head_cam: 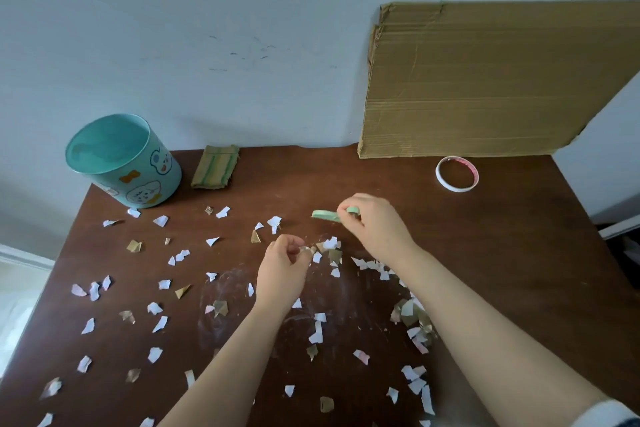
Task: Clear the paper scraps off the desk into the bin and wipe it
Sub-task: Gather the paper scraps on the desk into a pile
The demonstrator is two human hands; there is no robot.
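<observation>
Paper scraps [154,354] littered the surface [519,253]; the left hand [284,267] pinched a small scrap [308,249], the right hand [377,225] gripped a green tape roll [325,215].

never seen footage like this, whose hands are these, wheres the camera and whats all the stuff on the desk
There is no machine here. A person works with bare hands, and the one picture comes from a camera worn on their head, looking forward and down, so the arms reach in from the bottom edge. The brown desk is strewn with torn paper scraps, white and tan. At the back left stands a teal bin, open on top, with a folded cloth beside it. Cardboard leans on the wall at the back right, and a white tape roll lies before it. The right hand grips a pale green ring, likely tape. The left hand pinches a small bit, too small to identify.
</observation>
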